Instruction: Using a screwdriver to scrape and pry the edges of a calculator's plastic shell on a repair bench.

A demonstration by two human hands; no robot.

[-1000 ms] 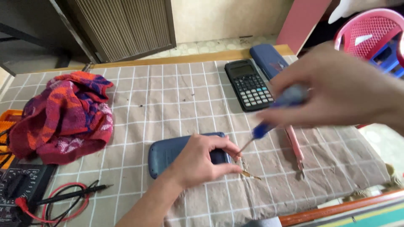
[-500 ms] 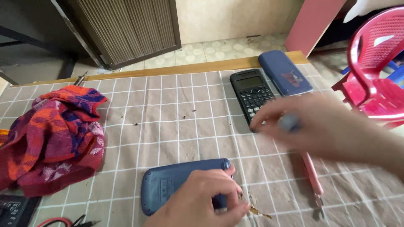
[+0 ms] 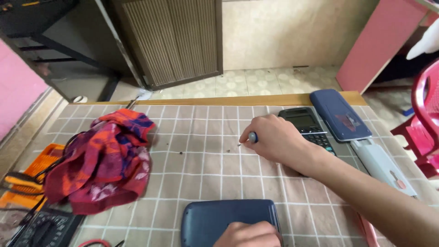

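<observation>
Checked cloth bare mid-table; right hand grip pinched on screwdriver, left hand flat on blue case.

**What is hidden or cut off in the head view**

The left hand is cut by the near edge; only its knuckles show, resting on a dark blue case whose near part also runs out of view. The right hand covers nearly all of a small screwdriver; only a blue bit of handle and a thin tip show. The right forearm hides the near part of the black calculator. At the near left, a multimeter is cropped. A red chair is cut by the right edge. Specks on the cloth near the tip are too small to identify.
</observation>
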